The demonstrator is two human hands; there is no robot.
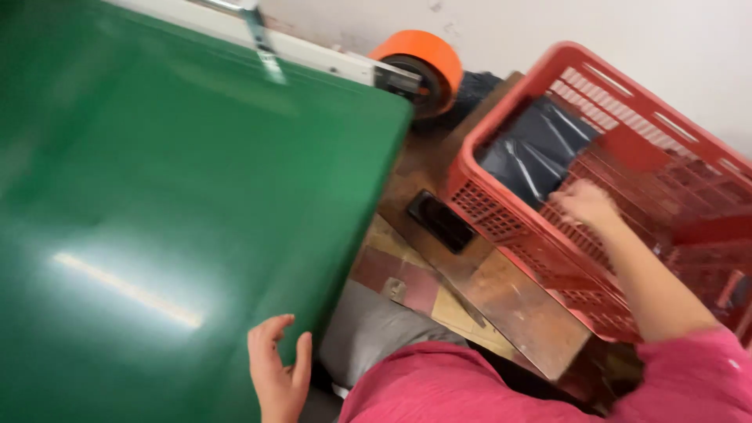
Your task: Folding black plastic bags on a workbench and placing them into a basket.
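Right hand (586, 202): reaching into red crate (501, 205), fingers at dark bag (533, 145); grip blurred, cannot tell. Left hand (278, 376): open, resting on green table (157, 196) edge. Step: picking from the crate. Next move needs a firm hold on the bag.

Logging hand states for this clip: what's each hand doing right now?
Left hand: open, empty, at the green surface's edge.
Right hand: inside the red basket, near a black bag; blurred, grip cannot be told.
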